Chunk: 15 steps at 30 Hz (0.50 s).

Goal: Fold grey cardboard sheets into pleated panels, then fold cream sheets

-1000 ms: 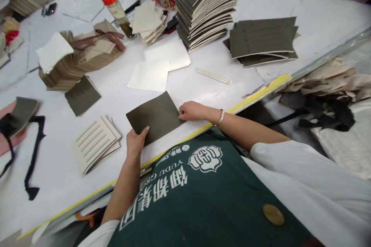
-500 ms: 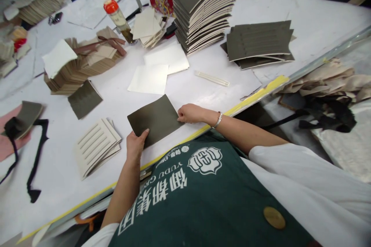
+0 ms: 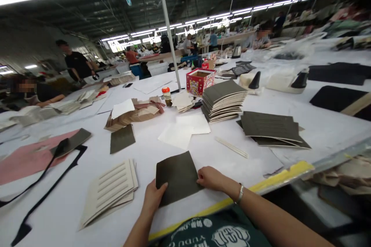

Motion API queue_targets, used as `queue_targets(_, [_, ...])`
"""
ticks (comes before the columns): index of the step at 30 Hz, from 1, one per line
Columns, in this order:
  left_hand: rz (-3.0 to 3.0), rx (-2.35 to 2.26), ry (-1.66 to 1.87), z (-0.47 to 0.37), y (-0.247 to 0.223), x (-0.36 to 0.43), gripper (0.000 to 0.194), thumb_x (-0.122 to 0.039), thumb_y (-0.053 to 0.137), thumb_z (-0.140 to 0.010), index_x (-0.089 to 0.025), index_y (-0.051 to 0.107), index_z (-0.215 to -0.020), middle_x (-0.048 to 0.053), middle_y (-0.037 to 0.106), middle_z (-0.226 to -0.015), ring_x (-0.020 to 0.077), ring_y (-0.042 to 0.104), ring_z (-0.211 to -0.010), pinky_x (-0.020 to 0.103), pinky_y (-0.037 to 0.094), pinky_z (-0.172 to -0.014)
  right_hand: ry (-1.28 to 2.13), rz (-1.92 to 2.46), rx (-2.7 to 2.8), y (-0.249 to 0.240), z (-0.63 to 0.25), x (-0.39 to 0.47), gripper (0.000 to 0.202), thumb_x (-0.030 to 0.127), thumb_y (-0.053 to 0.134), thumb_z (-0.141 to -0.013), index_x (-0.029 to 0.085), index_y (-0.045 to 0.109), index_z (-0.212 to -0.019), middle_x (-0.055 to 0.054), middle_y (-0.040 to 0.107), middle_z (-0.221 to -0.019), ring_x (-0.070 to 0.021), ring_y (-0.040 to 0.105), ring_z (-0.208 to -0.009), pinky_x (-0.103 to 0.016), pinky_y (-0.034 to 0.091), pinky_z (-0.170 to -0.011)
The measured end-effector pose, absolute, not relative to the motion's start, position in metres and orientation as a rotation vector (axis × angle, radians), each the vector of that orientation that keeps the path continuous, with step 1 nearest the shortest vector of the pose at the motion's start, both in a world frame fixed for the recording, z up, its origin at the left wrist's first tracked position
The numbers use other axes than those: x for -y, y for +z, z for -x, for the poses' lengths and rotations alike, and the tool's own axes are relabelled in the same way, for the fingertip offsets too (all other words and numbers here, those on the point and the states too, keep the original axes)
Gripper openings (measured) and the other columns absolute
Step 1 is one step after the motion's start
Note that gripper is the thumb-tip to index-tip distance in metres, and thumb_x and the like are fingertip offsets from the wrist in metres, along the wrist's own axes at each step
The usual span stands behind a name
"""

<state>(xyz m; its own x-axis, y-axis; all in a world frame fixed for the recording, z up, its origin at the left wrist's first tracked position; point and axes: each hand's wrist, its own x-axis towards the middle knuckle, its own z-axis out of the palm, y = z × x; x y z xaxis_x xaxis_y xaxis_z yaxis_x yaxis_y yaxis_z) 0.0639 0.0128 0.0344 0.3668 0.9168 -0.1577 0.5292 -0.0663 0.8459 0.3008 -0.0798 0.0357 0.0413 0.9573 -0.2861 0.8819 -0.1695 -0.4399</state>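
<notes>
A dark olive-grey flat panel (image 3: pixel 178 177) lies at the table's near edge between my hands. My left hand (image 3: pixel 153 196) grips its left side, thumb on top and the other fingers out of sight beneath. My right hand (image 3: pixel 211 178) is closed at the panel's right edge, pinching it near the lower corner. To the left sits a small pile of cream panels with raised ribs (image 3: pixel 113 185). Beyond the panel are white sheets (image 3: pixel 185 129) and a thin pale strip (image 3: pixel 231 147).
A tall stack of dark panels (image 3: pixel 223 98) stands behind, with a lower pile (image 3: pixel 271 127) to the right. Further back are a red patterned box (image 3: pixel 199 82), an orange-lidded jar (image 3: pixel 166 97) and a metal pole (image 3: pixel 168 27). Black straps (image 3: pixel 49 189) lie left. Other people work in the distance.
My view has tilted up, bringing the workshop and other people into sight. Both hands keep hold of the dark panel, which stays in about the same place on the table.
</notes>
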Motion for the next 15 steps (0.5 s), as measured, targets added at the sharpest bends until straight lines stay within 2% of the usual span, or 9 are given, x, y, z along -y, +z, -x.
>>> queue_targets(6, [-1.610, -1.178, 0.567, -0.059, 0.032, -0.007, 0.031, -0.031, 0.060, -0.061, -0.016, 0.064, -0.087, 0.005, 0.070, -0.086, 0.0267, 0.064, -0.084, 0.036, 0.050, -0.078, 0.754, 2.210, 1.910, 0.034, -0.294, 0.082, 0.016, 0.024, 0.052, -0.071, 0.017, 0.066, -0.071, -0.008, 0.067, -0.074, -0.0195, 0.059, -0.069, -0.026, 0.033, -0.056])
queue_targets(15, [-1.640, -1.017, 0.459, -0.046, 0.032, -0.008, 0.037, -0.023, 0.063, -0.061, -0.009, 0.064, -0.096, 0.009, 0.068, -0.095, 0.0268, 0.062, -0.091, 0.034, 0.048, -0.079, 0.766, 2.168, 1.912, 0.023, -0.293, 0.081, 0.015, 0.021, 0.049, -0.071, 0.020, 0.058, -0.058, -0.005, 0.063, -0.063, -0.0200, 0.058, -0.062, -0.028, 0.033, -0.054])
